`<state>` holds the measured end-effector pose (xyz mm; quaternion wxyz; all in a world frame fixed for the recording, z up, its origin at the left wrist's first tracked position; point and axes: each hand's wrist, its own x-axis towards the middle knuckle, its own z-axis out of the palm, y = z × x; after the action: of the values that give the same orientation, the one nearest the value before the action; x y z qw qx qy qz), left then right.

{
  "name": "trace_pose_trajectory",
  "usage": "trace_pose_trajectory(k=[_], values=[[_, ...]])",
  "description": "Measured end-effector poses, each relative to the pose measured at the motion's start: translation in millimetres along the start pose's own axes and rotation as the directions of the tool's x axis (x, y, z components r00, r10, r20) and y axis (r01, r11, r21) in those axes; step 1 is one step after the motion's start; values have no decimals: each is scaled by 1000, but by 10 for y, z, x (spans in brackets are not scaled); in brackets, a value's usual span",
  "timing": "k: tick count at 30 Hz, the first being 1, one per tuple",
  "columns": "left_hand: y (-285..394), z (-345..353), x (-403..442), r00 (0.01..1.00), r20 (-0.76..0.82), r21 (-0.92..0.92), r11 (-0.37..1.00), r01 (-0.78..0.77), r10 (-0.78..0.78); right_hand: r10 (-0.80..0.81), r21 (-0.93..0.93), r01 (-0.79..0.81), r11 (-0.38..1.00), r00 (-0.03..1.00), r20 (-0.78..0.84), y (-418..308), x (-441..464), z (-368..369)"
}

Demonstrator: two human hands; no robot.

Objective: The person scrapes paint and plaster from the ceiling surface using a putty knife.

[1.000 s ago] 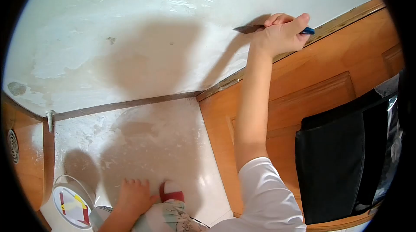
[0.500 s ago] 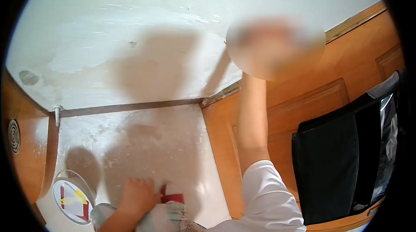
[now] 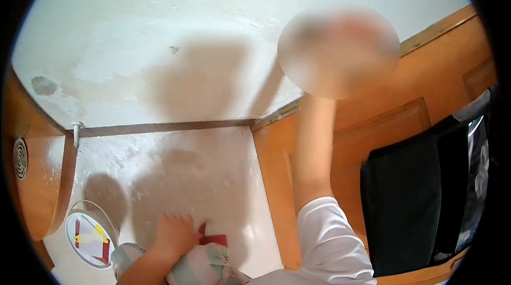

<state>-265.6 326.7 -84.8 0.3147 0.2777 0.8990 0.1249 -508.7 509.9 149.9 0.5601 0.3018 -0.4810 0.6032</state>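
My left hand (image 3: 178,233) rests on my knee in patterned trousers (image 3: 199,263), back of the hand up. Its fingers are laid out over the knee and hold nothing that I can see. Just right of it shows a red piece (image 3: 214,239), partly hidden by the knee. My right arm (image 3: 313,152), in a white sleeve, is stretched up toward the corner of the pale wall (image 3: 213,24) and the wooden door (image 3: 394,120). A blurred oval covers my right hand (image 3: 332,64), so its fingers and anything in them cannot be made out.
A white bucket (image 3: 90,238) with a wire handle and red and yellow shapes on top stands lower left. Brown wood with a round vent (image 3: 20,158) is at the left. A short pipe (image 3: 76,135) sticks from the wall. A black bag (image 3: 404,205) hangs at the right.
The view has shifted slightly, so the wall, floor and bucket appear a little further right. My right forearm has moved slightly right. My left hand still rests on the knee.
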Motion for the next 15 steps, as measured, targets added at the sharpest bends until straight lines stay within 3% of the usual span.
trace_pose_trajectory(k=[2, 4, 6, 9, 10, 11, 15], values=[[-6, -49, -6, 1000, -4, 27, 999, -27, 27, 88, -169, -84, 982, 996, 20, 262, -122, -41], [-9, -140, -15, 999, 15, 32, 999, -33, 32, 205, -84, -205, 975, 979, -9, 126, -187, -61], [20, -228, -26, 997, 73, 11, 1000, -16, 15, 104, -130, -98, 987, 994, 41, 268, -218, -178], [7, -145, -21, 999, 33, 47, 998, -32, 31, -194, 98, 183, 978, 974, 118, -91, 50, -82], [6, -117, -15, 999, 36, 42, 999, -29, 27, -291, -50, 296, 954, 953, 87, -2, 58, -18], [-3, -91, -10, 999, 37, 43, 999, -31, 29, -97, 6, 97, 995, 995, 33, 65, 62, 31], [-14, -65, 7, 999, -16, 47, 998, -42, 43, -52, -62, 54, 997, 998, 26, 57, 118, 83]])
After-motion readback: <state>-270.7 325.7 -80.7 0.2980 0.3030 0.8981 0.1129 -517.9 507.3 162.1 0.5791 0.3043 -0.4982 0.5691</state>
